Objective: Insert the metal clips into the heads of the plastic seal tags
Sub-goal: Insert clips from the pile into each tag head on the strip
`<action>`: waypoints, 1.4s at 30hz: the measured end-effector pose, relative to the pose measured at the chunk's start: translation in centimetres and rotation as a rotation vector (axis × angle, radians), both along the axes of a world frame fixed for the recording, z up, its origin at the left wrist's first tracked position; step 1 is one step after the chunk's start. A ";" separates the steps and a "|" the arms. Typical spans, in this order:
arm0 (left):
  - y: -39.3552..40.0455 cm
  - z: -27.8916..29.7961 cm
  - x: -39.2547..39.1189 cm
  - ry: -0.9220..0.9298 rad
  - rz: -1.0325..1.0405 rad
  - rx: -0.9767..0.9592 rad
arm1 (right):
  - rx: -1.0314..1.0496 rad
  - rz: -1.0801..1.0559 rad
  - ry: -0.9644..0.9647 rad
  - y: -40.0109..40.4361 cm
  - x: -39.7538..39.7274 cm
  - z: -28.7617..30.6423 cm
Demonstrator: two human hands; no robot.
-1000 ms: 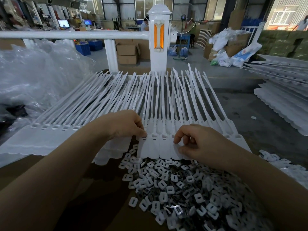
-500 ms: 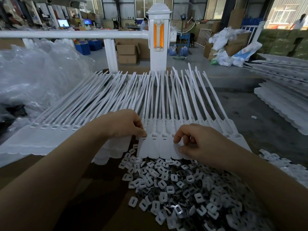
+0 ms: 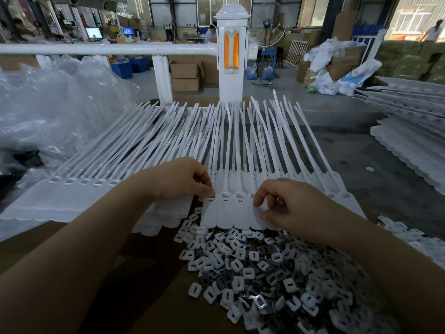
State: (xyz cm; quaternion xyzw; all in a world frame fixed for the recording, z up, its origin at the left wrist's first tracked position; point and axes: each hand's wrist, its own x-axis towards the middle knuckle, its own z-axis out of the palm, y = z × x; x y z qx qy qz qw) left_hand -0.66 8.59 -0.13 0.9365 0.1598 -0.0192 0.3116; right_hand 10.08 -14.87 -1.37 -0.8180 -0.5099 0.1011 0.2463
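Below hands, clip pile; bags left, post behind tags.

Your white seal tags lie flat in a joined row, tails fanned away; loose metal clips are heaped just below.

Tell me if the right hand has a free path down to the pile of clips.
Probably yes. The right hand rests on the flat ends of the seal tags, and the clip pile lies directly below and in front of it, uncovered. Nothing stands between them; the left hand is off to the side.
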 end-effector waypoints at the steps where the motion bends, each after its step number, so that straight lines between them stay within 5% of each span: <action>1: 0.0 0.1 0.0 0.003 -0.003 -0.003 | 0.000 -0.001 -0.001 0.0 0.0 -0.1; 35: -0.6 0.8 0.1 0.047 0.092 -0.017 | -0.002 0.009 0.023 -0.1 -0.2 0.2; 42: -1.4 2.1 0.0 -0.130 -0.047 0.084 | -0.009 0.013 0.045 -0.3 -0.2 0.2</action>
